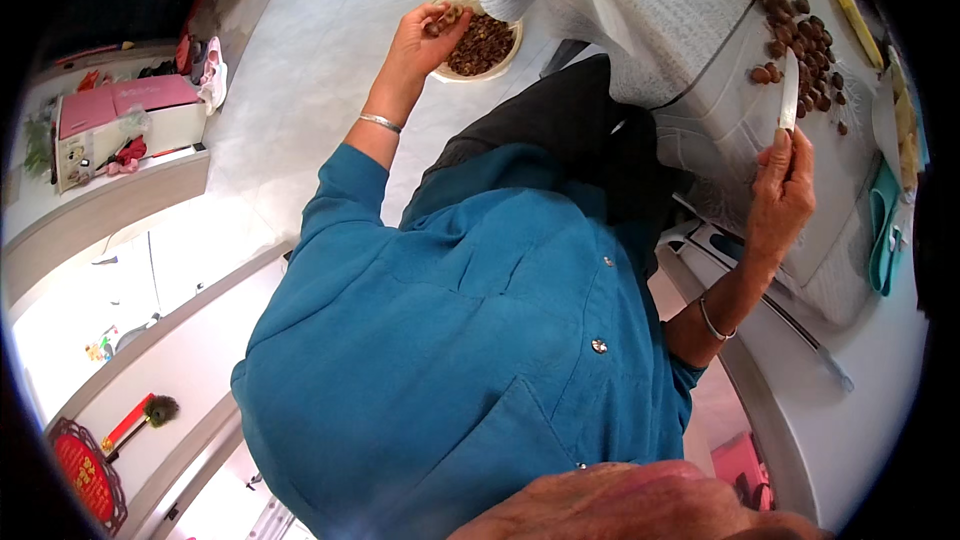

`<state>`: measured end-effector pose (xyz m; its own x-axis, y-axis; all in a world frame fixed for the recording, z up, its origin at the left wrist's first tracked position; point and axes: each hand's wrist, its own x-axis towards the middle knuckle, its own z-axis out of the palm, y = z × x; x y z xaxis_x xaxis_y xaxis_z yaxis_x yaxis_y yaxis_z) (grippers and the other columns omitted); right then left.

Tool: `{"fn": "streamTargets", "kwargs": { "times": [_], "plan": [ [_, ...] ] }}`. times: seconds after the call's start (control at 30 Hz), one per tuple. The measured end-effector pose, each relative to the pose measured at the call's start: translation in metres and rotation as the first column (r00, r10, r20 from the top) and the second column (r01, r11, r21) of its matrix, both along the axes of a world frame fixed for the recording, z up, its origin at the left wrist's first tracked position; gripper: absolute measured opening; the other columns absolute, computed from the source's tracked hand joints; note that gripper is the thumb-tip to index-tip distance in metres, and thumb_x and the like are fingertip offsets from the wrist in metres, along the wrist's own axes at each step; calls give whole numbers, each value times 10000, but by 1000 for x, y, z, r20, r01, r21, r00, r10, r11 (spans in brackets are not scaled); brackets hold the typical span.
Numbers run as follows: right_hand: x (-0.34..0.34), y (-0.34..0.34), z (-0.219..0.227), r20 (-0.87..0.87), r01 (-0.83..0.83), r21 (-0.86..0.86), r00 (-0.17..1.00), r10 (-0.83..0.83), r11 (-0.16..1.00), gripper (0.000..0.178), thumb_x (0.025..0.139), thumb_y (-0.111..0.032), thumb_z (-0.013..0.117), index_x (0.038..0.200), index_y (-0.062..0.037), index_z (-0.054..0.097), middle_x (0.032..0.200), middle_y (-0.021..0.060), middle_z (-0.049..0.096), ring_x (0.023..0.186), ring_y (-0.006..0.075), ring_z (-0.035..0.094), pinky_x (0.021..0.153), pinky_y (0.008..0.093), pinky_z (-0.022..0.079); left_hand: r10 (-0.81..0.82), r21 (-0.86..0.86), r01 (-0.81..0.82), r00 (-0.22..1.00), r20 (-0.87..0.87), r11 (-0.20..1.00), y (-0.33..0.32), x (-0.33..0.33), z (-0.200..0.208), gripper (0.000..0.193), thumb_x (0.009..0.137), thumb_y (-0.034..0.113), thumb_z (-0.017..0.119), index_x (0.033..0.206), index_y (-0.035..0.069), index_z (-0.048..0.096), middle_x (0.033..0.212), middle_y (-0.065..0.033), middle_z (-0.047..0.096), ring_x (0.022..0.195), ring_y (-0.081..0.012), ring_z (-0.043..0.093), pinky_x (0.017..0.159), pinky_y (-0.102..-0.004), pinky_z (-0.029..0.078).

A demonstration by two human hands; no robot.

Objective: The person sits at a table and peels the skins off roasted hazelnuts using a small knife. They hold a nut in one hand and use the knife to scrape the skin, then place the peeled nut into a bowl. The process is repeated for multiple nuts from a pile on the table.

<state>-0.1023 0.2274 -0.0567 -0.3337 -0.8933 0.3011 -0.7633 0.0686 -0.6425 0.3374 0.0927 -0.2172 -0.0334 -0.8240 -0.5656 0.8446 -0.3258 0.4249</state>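
My left hand [425,38] is held over a round, pale bin [520,46] at the top middle. Its fingers are curled around a few brown chestnut shells [445,22], some with a lighter inner side. Dark brown shell pieces [484,45] lie in the bin. My right hand [784,185] is closed on a knife [790,90], its pale blade pointing away from me. The blade tip overlaps the near side of a pile of brown chestnuts [812,50] on the covered table [700,80] at the right. Part of the knife's handle is hidden by my fingers.
Beyond the chestnuts lies a long yellow item [856,20]. A teal strap-like item [884,225] hangs at the right edge. On the left, pink-topped boxes [130,105] and a pink-and-white shoe [214,75] rest on a ledge. Grey floor [290,60] surrounds the bin.
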Motion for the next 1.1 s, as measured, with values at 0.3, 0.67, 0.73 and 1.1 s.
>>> {"fn": "streamTargets", "kwargs": {
  "times": [0.3, 0.67, 0.73, 1.1],
  "plan": [
    [7, -5, 0, 211, -31, -143, 975, 61, 989, 202, 1018, -219, 520, 1109, -68, 619, 727, 40, 610, 590, 85, 551, 497, 234, 446, -216, 273, 83, 835, 506, 958, -61, 49, -126, 651, 914, 259, 614, 1439, 17, 314, 1397, -218, 436, 1219, -362, 508, 971, -481, 476],
    [3, 8, 5, 611, 39, -206, 786, 97, 978, 224, 1018, -222, 536, 1070, -29, 637, 697, -19, 555, 516, 15, 425, 432, 175, 321, 739, -551, 803, 227, 634, 226, 0, -186, 158, 222, 879, 10, 665, 1087, 86, 678, 998, -59, 637, 770, -105, 579, 630, -219, 486],
    [6, 9, 6, 585, 46, -219, 806, 94, 975, 222, 1017, -218, 538, 1063, -25, 637, 697, -18, 553, 520, 14, 429, 432, 178, 320, 708, -475, 875, 278, 649, 92, 10, -226, 161, 227, 882, 97, 698, 1107, 87, 674, 1017, -81, 630, 801, -147, 614, 623, -233, 513],
    [1, 12, 6, 601, 31, -208, 792, 103, 978, 199, 1010, -209, 551, 1027, -27, 630, 667, -16, 565, 502, 20, 444, 427, 196, 325, 609, -265, 962, 168, 775, 71, -8, -296, 154, 278, 886, 202, 699, 1087, 12, 673, 998, -122, 635, 816, -223, 652, 734, -312, 547]
  ]
}}
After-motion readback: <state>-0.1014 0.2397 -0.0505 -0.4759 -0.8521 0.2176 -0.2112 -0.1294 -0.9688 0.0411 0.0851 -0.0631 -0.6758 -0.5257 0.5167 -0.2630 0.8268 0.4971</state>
